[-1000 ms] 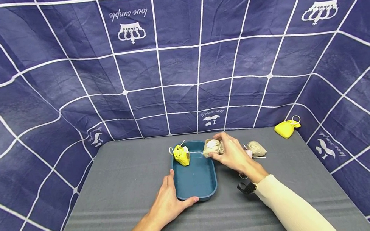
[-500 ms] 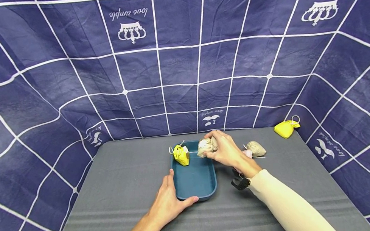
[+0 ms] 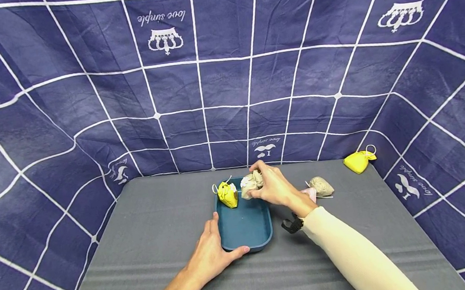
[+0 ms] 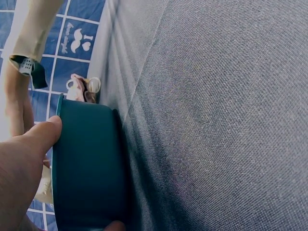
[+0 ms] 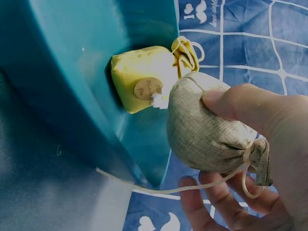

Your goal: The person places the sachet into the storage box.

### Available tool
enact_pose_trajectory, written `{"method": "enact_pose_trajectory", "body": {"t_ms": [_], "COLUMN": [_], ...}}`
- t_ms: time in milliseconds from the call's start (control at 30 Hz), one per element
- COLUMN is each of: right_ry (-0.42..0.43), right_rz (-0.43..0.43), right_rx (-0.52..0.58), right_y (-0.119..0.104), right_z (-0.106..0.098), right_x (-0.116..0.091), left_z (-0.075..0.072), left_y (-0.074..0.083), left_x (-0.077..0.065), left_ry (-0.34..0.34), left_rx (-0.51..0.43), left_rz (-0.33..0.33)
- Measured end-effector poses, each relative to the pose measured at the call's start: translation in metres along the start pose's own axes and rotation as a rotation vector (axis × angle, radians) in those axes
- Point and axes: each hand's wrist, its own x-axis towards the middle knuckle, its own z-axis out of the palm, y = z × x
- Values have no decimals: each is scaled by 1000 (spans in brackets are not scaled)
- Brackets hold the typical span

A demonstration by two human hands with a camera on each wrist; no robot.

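My right hand pinches a beige drawstring pouch over the far right part of a blue-green tray. In the right wrist view the pouch is round and full, its neck tied and a loose cord trailing. Inside the tray, at the far left, a yellow drawstring pouch leans on the wall; a round tan label shows in the right wrist view. My left hand rests at the tray's near left corner, thumb along the front and fingers spread straight up the left side.
Right of the tray lie another beige pouch and a pink one, partly behind my right forearm. A yellow pouch sits at the table's far right corner. Blue gridded cloth hangs behind and at both sides of the grey table.
My right hand has carried the beige pouch leftward, from the tray's right rim to over its inside. The left hand and tray have stayed put.
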Motion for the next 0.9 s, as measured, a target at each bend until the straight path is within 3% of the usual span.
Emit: {"method": "enact_pose_trajectory", "body": {"t_ms": [467,900], "right_ry": [-88,-98], "right_rz": [-4,-54], "right_rx": [-50,-116], "right_y": [-9,-13], "right_z": [10,14], "right_x": [17,25], "left_z": [0,0], "left_y": [-1,-1], "left_x": [1,1], "left_ry": [-9,-8], "left_rx": [-7,-11], "left_rz": [2,3]}}
